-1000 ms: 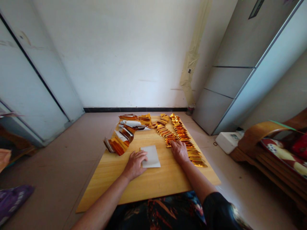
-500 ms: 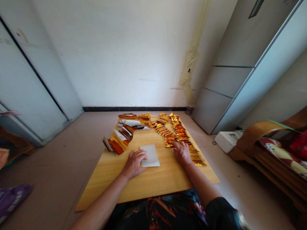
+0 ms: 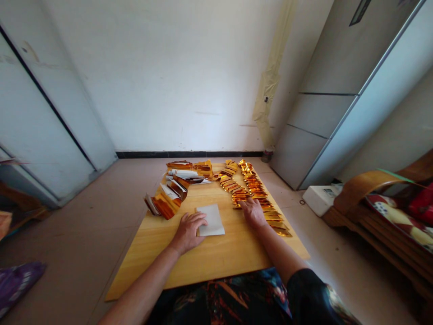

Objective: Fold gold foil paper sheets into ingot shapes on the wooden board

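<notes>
We sit facing a pale wall [image 3: 176, 81], with a tall grey cabinet [image 3: 324, 113] on our right and the tiled floor [image 3: 84, 234] running out on both sides. Directly in front of us stands the low wooden bench [image 3: 219, 257]. Beyond its right side is a wooden armchair [image 3: 368, 189] with a patterned cushion. A small white box [image 3: 321, 199] lies on the floor between the cabinet and the armchair.

On the far left part of the bench lie loose stacks of gold foil paper [image 3: 169, 201], some turned to show a white back. On the right, two rows of folded gold pieces [image 3: 255, 187] overlap like tiles and run from the far edge toward us. Between the stacks and the rows, near the middle of the bench, a white sheet [image 3: 213, 219] lies flat.

Our left hand [image 3: 187, 230] rests palm down with the fingers lightly spread, the fingertips pressing on the sheet's left edge. Our right hand [image 3: 253, 211] lies palm down on the near end of the gold rows, apart from the sheet. We cannot tell whether its fingers pinch a piece or merely rest there.

We judge the sheet to be very light, thin and limp, and easily creased. It is probably slick on the smooth wood, so it needs holding down while a corner or free edge is lifted. The right-hand edge, away from our left fingers, looks like the easiest place to pinch it.
</notes>
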### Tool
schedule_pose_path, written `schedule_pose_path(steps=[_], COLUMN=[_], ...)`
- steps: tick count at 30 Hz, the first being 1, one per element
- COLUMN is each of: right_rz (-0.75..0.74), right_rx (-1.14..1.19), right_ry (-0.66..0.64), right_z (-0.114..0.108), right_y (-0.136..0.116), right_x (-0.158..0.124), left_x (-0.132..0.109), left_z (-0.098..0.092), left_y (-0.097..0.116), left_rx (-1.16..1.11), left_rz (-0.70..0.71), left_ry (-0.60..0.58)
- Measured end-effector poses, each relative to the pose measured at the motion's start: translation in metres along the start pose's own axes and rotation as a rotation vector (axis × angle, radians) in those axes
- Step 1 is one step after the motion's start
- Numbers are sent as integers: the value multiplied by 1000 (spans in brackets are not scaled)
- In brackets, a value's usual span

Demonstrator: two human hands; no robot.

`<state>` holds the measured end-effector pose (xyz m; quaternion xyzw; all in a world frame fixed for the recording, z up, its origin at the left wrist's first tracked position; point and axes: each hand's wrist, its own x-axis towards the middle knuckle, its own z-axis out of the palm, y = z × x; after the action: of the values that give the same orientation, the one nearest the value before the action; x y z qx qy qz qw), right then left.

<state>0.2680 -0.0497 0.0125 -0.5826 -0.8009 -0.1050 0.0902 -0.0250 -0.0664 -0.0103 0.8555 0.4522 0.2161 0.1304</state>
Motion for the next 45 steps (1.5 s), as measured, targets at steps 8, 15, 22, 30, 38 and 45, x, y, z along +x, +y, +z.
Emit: schedule_pose_path(steps=[8,15,22,30,38,45], right_rz=[157,352,454,513,469,366], right_rx=[475,1080,1269,1264,625,431], right_ry=[221,100,107,117,-54,-83], right_z=[5,9,12,23,6,4], right_y=[-24,-49,-78,-91,-84,-70], right_x=[7,14,19,21,12,0], left_x=[0,-18,32,48,48,47], left_z=[-6,-31,-19,18,34,37], left_y=[-37,-10,49,56,47,51], left_rx=[71,2,-375,-200,30,106], left_rz=[-60,-3,-324,-311,-215,-191], left_ry=[120,36,50,91,48,58])
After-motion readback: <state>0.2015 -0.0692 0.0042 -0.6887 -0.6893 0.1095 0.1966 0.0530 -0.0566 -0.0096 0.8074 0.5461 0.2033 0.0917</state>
